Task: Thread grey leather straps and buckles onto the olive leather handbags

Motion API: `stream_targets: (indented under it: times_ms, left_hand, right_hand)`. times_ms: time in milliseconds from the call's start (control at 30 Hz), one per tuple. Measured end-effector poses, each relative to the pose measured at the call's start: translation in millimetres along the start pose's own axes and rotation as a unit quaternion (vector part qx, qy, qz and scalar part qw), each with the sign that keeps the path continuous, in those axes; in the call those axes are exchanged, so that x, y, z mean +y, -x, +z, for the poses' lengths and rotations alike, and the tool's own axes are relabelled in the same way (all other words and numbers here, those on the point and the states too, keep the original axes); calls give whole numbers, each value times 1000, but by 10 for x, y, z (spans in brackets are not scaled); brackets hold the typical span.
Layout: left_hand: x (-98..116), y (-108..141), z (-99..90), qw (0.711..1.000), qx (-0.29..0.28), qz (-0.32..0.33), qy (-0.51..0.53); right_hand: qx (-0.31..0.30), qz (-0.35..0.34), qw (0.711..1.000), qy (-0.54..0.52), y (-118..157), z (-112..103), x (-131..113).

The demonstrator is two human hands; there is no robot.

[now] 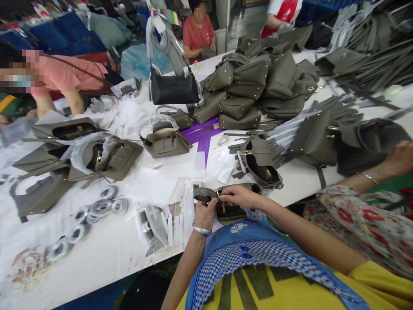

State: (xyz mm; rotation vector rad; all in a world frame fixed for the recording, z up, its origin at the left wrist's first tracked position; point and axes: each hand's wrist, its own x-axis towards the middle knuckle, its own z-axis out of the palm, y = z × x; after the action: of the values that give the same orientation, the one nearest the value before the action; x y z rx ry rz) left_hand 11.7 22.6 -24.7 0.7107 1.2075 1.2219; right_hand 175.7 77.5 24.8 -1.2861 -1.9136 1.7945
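Note:
An olive-grey handbag (230, 214) lies at the table's near edge against my apron, its dark interior facing up and a gold zip pull showing. A strap (201, 192) of the same colour curves out from its left end. My left hand (205, 214) has its fingers closed on this strap, beside a gold-coloured buckle. From the other side my right hand (238, 196) pinches the strap near the buckle, and its fingertips almost touch those of my left hand. My hands hide part of the bag's rim.
Another olive bag (261, 161) stands just beyond mine. Bags are piled at the back (248, 82) and left (106, 157). Rolls of clear tape (101, 206) and paper strips (176, 224) lie leftward. A black bag (174, 88) hangs ahead. A co-worker's hand (400, 155) touches a bag at right.

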Motion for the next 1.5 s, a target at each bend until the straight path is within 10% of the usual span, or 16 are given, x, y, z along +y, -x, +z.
stream_targets:
  times_ms: [800, 1500]
  left_hand:
    - [273, -197, -32, 971, -85, 40, -218]
    - [438, 108, -379, 903, 47, 69, -422]
  right_hand:
    - [13, 19, 987, -156, 126, -191, 94]
    - [4, -27, 977, -210, 294, -511, 395]
